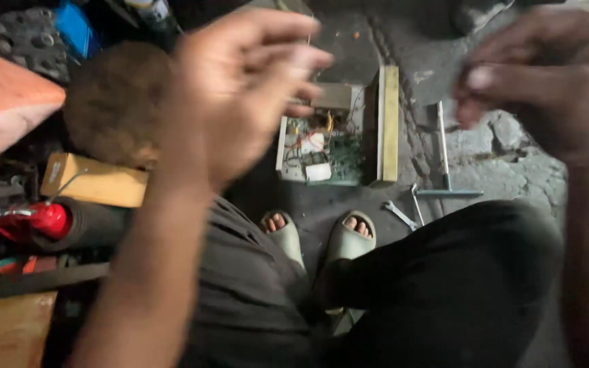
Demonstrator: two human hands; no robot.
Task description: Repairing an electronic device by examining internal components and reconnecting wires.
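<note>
Circuit box (pixel 328 136), lid off and wiring exposed, sits on the floor (pixel 499 170) just beyond the sandalled feet (pixel 322 235), centre of view. Left hand (pixel 240 88) raised above it, blurred, fingers loosely curled, holding nothing visible. Right hand (pixel 547 75) raised at far right, fingertips seem pressed together; can't tell if pinching anything. T-handle wrench (pixel 444 163) and spanner (pixel 400 215) lie right of the box, within reach

Open floor around the circuit box (pixel 332 133); T-handled tool (pixel 444 160) and wrenches (pixel 403 212) (right side), clutter left.
</note>
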